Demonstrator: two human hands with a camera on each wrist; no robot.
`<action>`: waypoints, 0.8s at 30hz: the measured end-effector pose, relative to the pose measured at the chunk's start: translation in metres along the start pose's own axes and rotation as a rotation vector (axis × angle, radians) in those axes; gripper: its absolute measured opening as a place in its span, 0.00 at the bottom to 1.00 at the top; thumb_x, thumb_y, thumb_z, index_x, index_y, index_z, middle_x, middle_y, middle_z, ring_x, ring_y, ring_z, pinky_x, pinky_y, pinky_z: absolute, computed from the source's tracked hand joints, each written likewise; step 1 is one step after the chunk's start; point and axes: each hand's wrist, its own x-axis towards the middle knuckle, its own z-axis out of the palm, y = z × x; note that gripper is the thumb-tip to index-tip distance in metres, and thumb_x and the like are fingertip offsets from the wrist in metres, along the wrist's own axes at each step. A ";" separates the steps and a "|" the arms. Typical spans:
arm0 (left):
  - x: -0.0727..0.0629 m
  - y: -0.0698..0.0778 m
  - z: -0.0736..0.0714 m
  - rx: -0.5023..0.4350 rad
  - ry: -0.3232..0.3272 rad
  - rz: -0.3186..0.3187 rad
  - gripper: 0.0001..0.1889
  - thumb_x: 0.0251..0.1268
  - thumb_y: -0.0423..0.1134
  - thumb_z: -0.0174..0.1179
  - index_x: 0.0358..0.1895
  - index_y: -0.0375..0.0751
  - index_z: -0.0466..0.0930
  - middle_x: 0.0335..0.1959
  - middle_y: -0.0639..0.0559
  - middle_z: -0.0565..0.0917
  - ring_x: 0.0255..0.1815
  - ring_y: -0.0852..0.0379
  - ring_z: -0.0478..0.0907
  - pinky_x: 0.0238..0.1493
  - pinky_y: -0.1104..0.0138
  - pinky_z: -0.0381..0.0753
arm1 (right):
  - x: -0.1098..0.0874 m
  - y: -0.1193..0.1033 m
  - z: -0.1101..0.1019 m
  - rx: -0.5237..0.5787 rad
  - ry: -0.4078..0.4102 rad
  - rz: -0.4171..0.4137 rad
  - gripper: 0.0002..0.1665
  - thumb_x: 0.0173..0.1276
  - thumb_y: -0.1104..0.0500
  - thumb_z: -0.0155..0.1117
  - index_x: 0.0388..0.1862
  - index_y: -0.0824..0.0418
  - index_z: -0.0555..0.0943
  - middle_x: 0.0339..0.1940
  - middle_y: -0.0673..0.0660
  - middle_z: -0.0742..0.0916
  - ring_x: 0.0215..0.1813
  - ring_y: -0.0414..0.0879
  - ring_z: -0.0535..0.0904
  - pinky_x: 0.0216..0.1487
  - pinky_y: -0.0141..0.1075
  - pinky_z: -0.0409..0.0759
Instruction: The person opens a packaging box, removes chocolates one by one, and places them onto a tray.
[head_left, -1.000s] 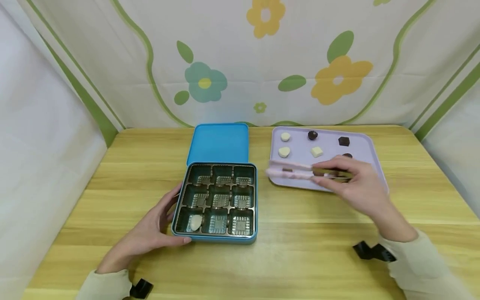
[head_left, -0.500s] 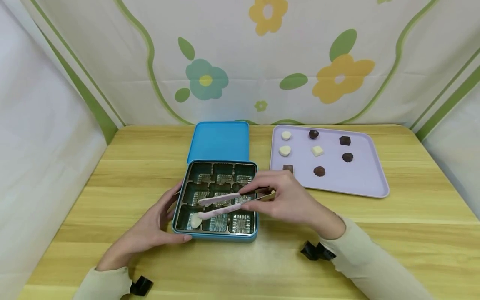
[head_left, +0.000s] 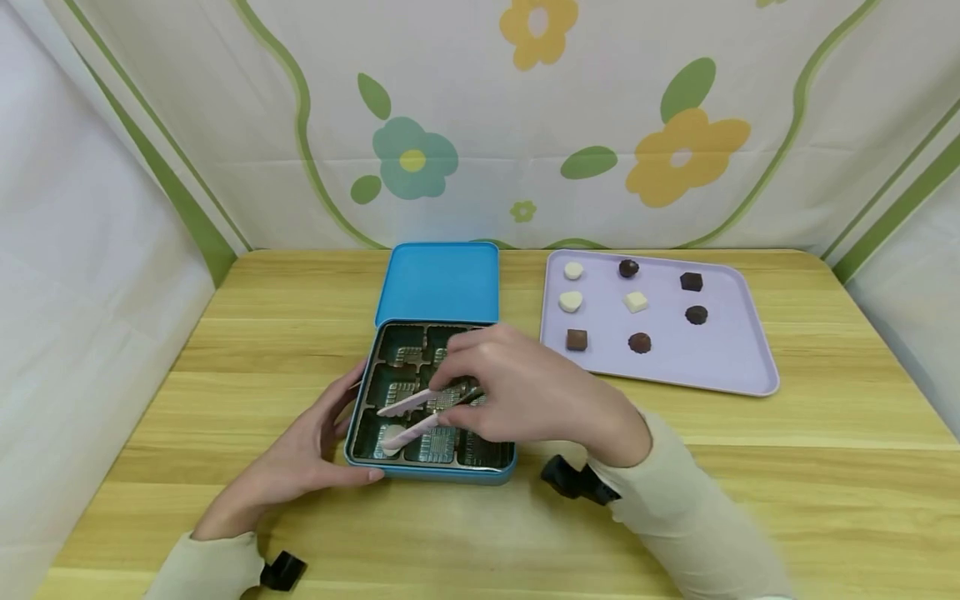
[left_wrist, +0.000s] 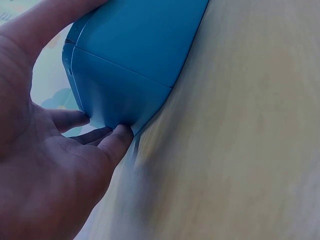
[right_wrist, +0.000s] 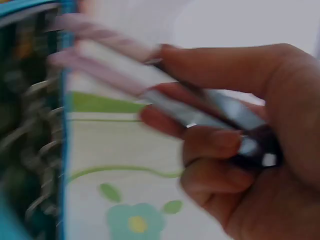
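A blue tin box [head_left: 431, 477] with a divided plastic insert stands on the table. My left hand [head_left: 303, 458] holds its front-left corner, thumb along the front and fingers on the left side; in the left wrist view the fingertips touch the blue wall [left_wrist: 120, 95]. My right hand [head_left: 525, 392] grips a pair of tongs [head_left: 408, 432] with pale pink tips and metal arms. Their tips are spread apart over the insert's left part. The nearer tip overlaps a white chocolate [head_left: 391, 435] in the front-left compartment. The right hand covers the right-hand compartments.
Behind the box lies its blue lid [head_left: 442, 279]. At right a lilac tray [head_left: 720, 358] bears several chocolates, among them a brown square [head_left: 577, 339], a white square [head_left: 635, 302] and a dark round one [head_left: 628, 268]. A flowered curtain [head_left: 480, 125] hangs behind the table.
My right hand has carried the tongs leftward from over the lilac tray to the box, then lowered them toward the white chocolate. The left hand stays at the box corner.
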 end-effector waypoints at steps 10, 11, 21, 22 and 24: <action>0.002 -0.002 0.005 -0.033 -0.019 0.040 0.67 0.56 0.28 0.80 0.91 0.56 0.41 0.89 0.41 0.51 0.81 0.65 0.63 0.72 0.78 0.70 | 0.033 -0.002 0.013 0.025 -0.177 0.037 0.06 0.68 0.65 0.74 0.38 0.55 0.93 0.38 0.47 0.91 0.37 0.38 0.81 0.41 0.30 0.81; 0.002 -0.002 0.005 -0.026 -0.012 0.037 0.67 0.55 0.28 0.81 0.91 0.56 0.42 0.89 0.41 0.51 0.82 0.61 0.61 0.73 0.79 0.69 | 0.032 0.003 0.013 0.049 -0.161 0.039 0.06 0.68 0.65 0.75 0.37 0.55 0.93 0.37 0.47 0.91 0.37 0.37 0.82 0.40 0.29 0.81; -0.001 0.001 -0.002 -0.003 -0.013 0.004 0.67 0.55 0.29 0.81 0.91 0.56 0.41 0.89 0.39 0.51 0.85 0.55 0.60 0.73 0.82 0.64 | 0.027 -0.008 0.010 -0.024 -0.062 0.045 0.04 0.65 0.62 0.77 0.39 0.55 0.93 0.37 0.48 0.90 0.33 0.39 0.79 0.34 0.29 0.78; -0.002 0.001 -0.002 -0.006 -0.014 0.004 0.67 0.56 0.29 0.81 0.91 0.56 0.41 0.90 0.39 0.50 0.84 0.62 0.61 0.73 0.82 0.64 | 0.029 -0.014 0.012 -0.065 -0.094 0.050 0.02 0.66 0.62 0.75 0.36 0.54 0.92 0.35 0.47 0.88 0.32 0.38 0.78 0.34 0.28 0.77; -0.002 -0.001 0.000 -0.016 -0.015 0.009 0.67 0.56 0.29 0.81 0.91 0.56 0.40 0.90 0.38 0.50 0.81 0.72 0.62 0.73 0.82 0.65 | 0.036 -0.024 0.019 -0.142 -0.168 0.056 0.08 0.67 0.63 0.72 0.30 0.52 0.88 0.31 0.45 0.84 0.32 0.37 0.75 0.33 0.28 0.73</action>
